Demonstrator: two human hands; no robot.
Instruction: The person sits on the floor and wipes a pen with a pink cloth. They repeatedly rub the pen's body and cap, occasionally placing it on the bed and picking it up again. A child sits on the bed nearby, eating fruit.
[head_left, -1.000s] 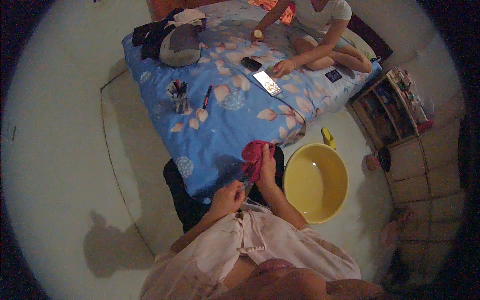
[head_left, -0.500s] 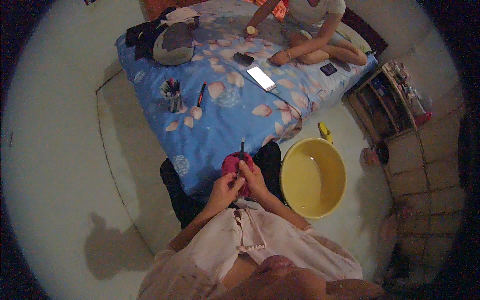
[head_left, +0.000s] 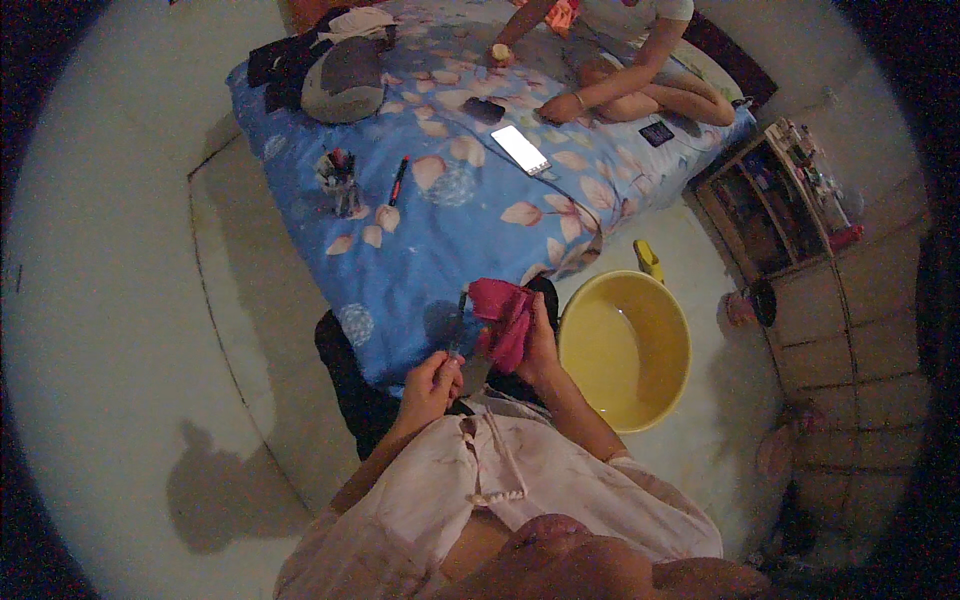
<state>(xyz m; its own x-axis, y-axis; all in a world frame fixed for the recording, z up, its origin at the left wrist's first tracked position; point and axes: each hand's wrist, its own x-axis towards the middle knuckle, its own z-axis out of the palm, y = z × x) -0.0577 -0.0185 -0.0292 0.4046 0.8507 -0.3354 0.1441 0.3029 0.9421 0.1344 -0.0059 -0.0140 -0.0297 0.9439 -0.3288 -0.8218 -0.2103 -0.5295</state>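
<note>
My left hand [head_left: 432, 382] grips the lower end of a thin dark pen-like stick [head_left: 458, 322] that points up toward the bed. My right hand [head_left: 536, 345] holds a bunched pink cloth [head_left: 505, 315] just right of the stick's upper end, close to touching it. Both hands hover over the near edge of a bed with a blue flowered cover [head_left: 470, 200]. My pale shirt fills the lower middle of the view.
A yellow basin [head_left: 625, 345] sits on the floor right of my hands. On the bed lie a cup of pens [head_left: 340, 182], a red pen [head_left: 398, 182], a lit phone [head_left: 520, 150] and a grey bundle [head_left: 345, 75]. Another person [head_left: 620, 60] sits at the far end. Shelves [head_left: 775, 200] stand at right.
My hands came together near the bed edge, then parted slightly. The stick now stands in my left hand, with the pink cloth beside its top in my right.
</note>
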